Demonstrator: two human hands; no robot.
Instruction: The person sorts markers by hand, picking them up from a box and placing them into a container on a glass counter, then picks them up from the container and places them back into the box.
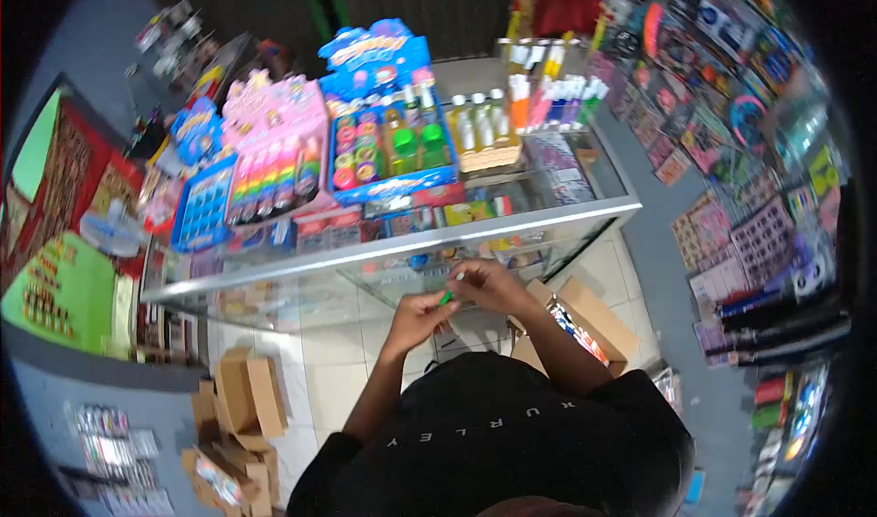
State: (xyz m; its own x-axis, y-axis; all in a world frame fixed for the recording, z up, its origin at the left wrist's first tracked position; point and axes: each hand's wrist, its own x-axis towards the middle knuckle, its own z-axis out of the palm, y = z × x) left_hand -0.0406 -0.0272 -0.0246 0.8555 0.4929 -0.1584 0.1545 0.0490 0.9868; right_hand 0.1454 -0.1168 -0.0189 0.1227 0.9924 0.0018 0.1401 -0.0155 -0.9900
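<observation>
In front of my chest, between the two hands, is a slim green-and-white pen [446,297]. My left hand [418,321] pinches its green end from the left and below. At the white end, my right hand [491,287] is closed with bent fingers. The pen is small and partly covered by fingers, so its exact kind is hard to make out. Both hands are just on the near side of the glass display counter [402,250], below its metal edge. On the counter's far right stand several white pens with coloured ends [557,101].
A blue display box [393,188] of bottles and a pink display box [274,115] stand on the counter. An open carton [598,321] with colourful items is on the floor at right; more cartons [248,394] lie left. Packed goods [758,234] hang on the right wall.
</observation>
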